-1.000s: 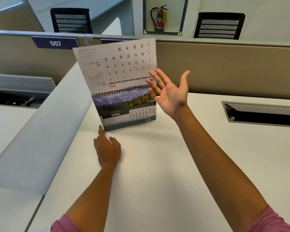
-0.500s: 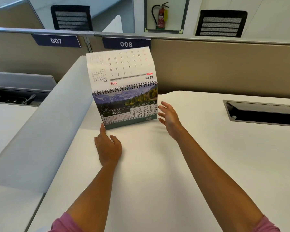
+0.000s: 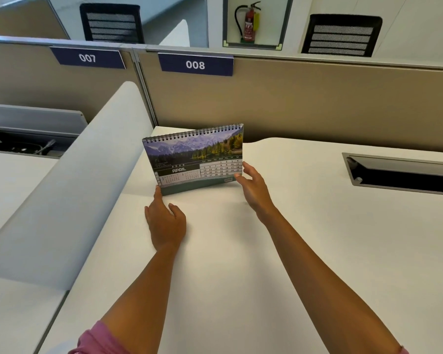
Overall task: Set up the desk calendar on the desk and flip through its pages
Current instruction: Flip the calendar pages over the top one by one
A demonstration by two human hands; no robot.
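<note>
The spiral-bound desk calendar with a mountain-and-forest photo point(image 3: 195, 159) stands upright on the smooth white table point(image 3: 292, 251), near the far left corner where the pale grey side divider point(image 3: 69, 195) meets the beige partition wall point(image 3: 317, 103). It shows the April page, its black wire binding along the top edge and its green base on the tabletop. The left hand point(image 3: 165, 221) lies relaxed and flat on the table, grasping nothing, with one fingertip against the near left bottom corner of the calendar, seemingly to keep the light stand from sliding or tipping. The right hand point(image 3: 253, 187) is spread, fingers loosely curled, its fingertips at the calendar's right edge near the lower corner; it touches rather than grips, probably placed there to catch the corner of the front page for lifting over the rings. The set-up part looks done, and page turning appears to be the step in hand. To the right, well apart, a dark rectangular cable slot point(image 3: 404, 175) is recessed in the table.
</note>
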